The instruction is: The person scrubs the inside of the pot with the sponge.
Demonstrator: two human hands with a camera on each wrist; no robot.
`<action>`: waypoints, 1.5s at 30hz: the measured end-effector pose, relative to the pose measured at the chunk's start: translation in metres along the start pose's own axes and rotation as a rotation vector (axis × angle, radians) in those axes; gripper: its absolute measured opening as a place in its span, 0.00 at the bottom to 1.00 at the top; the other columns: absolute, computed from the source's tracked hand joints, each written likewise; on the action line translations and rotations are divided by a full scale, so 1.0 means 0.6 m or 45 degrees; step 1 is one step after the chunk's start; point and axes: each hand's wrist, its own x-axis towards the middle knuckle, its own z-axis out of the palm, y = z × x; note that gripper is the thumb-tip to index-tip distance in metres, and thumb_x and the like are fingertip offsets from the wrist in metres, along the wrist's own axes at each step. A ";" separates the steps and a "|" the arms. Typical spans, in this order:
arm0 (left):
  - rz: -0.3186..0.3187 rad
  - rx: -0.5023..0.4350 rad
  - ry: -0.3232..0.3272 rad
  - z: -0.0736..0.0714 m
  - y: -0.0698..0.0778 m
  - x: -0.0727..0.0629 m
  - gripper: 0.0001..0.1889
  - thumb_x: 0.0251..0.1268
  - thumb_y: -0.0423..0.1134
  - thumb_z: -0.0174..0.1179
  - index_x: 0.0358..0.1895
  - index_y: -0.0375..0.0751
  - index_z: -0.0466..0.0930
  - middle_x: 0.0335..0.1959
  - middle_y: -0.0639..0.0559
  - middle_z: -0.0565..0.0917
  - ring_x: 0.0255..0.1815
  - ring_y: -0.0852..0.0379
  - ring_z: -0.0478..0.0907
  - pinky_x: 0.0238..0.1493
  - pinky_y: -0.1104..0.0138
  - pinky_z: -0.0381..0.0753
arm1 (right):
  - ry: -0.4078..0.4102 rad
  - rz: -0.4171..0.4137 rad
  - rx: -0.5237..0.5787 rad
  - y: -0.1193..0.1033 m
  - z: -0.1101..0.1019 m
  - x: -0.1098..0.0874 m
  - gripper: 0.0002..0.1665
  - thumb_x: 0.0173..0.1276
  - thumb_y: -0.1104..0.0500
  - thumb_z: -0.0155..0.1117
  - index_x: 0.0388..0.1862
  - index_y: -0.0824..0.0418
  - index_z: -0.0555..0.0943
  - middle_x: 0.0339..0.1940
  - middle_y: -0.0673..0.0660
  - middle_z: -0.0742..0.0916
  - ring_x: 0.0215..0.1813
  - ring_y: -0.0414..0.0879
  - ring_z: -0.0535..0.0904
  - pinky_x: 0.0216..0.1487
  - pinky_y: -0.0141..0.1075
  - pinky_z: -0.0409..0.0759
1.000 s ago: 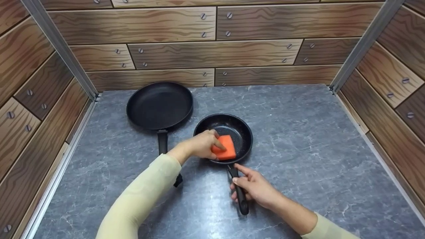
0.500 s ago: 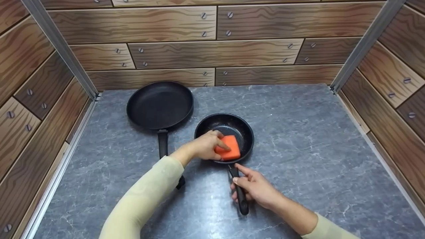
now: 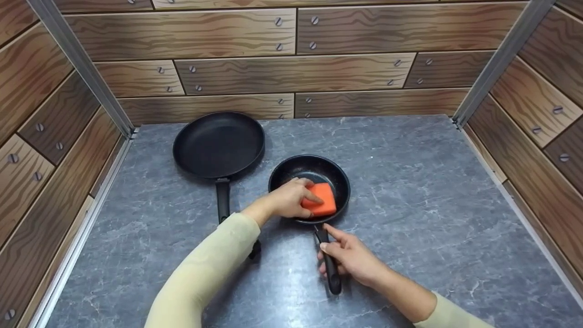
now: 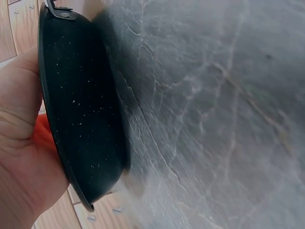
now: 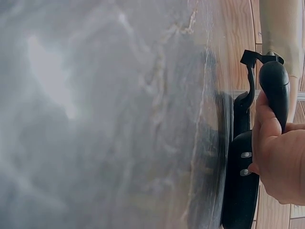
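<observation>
In the head view, a small dark speckled frying pan (image 3: 339,182) stands on the table with its handle (image 3: 334,275) toward the front. My left hand (image 3: 291,199) reaches over the pan's left rim and grips an orange sponge (image 3: 327,200) against the inside, near the front. The right hand (image 3: 350,257) holds the pan's handle, thumb on top and index finger stretched toward the rim. In the left wrist view the pan's outer wall (image 4: 81,100) hides most of the sponge (image 4: 44,133). The right wrist view has my right hand (image 5: 281,160) around the handle (image 5: 275,86).
A larger black frying pan (image 3: 218,146) lies at the back left, its handle (image 3: 222,198) partly behind my left forearm. Grey marbled tabletop (image 3: 419,191) spreads to the right. Wood-patterned walls (image 3: 291,36) enclose the back and both sides.
My left hand has slid the sponge rightward inside the small pan. That pan has shifted very slightly to the right. The right hand keeps its hold on the handle, nearly still.
</observation>
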 end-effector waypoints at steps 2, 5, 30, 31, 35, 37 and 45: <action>-0.002 0.000 -0.006 0.000 0.000 0.005 0.23 0.63 0.42 0.73 0.63 0.52 0.89 0.74 0.37 0.74 0.74 0.43 0.70 0.75 0.57 0.66 | 0.003 0.004 -0.003 0.000 -0.001 0.000 0.47 0.84 0.61 0.56 0.88 0.67 0.42 0.41 0.62 0.86 0.33 0.47 0.89 0.41 0.45 0.90; -0.011 0.000 -0.019 0.000 -0.001 0.014 0.23 0.64 0.42 0.73 0.64 0.53 0.89 0.76 0.37 0.72 0.76 0.44 0.68 0.77 0.58 0.65 | 0.006 0.005 -0.004 -0.001 -0.002 -0.001 0.47 0.84 0.60 0.57 0.88 0.66 0.42 0.42 0.64 0.86 0.34 0.47 0.89 0.42 0.46 0.90; -0.061 0.166 -0.006 -0.008 -0.018 0.049 0.26 0.63 0.44 0.72 0.66 0.58 0.87 0.81 0.42 0.67 0.80 0.42 0.61 0.79 0.38 0.55 | 0.022 -0.032 -0.022 0.003 -0.003 -0.001 0.47 0.83 0.59 0.59 0.88 0.66 0.45 0.40 0.62 0.87 0.32 0.47 0.88 0.38 0.43 0.90; -0.059 0.179 -0.003 -0.009 -0.019 0.049 0.26 0.63 0.44 0.73 0.66 0.58 0.87 0.81 0.42 0.67 0.80 0.42 0.61 0.79 0.39 0.56 | 0.023 -0.032 -0.021 0.003 -0.003 -0.001 0.47 0.83 0.59 0.59 0.88 0.66 0.45 0.40 0.62 0.87 0.32 0.47 0.88 0.38 0.43 0.90; -0.065 0.220 0.007 -0.015 -0.021 0.048 0.26 0.63 0.44 0.73 0.66 0.58 0.87 0.80 0.41 0.67 0.80 0.41 0.62 0.79 0.41 0.58 | 0.026 -0.034 -0.018 0.004 -0.003 -0.001 0.48 0.82 0.59 0.59 0.88 0.66 0.45 0.40 0.62 0.87 0.32 0.47 0.88 0.39 0.44 0.90; -0.069 0.243 0.014 -0.017 -0.023 0.048 0.26 0.62 0.44 0.74 0.66 0.58 0.87 0.80 0.41 0.67 0.79 0.40 0.63 0.78 0.42 0.59 | 0.026 -0.036 -0.019 0.004 -0.004 -0.001 0.48 0.82 0.59 0.59 0.88 0.66 0.44 0.40 0.62 0.87 0.32 0.47 0.88 0.39 0.44 0.90; -0.093 0.303 0.031 -0.029 -0.031 0.046 0.27 0.61 0.44 0.75 0.66 0.57 0.87 0.78 0.37 0.69 0.78 0.37 0.64 0.76 0.42 0.62 | 0.030 -0.046 -0.027 0.005 -0.005 -0.003 0.48 0.82 0.60 0.59 0.88 0.67 0.44 0.39 0.62 0.87 0.32 0.48 0.88 0.39 0.45 0.90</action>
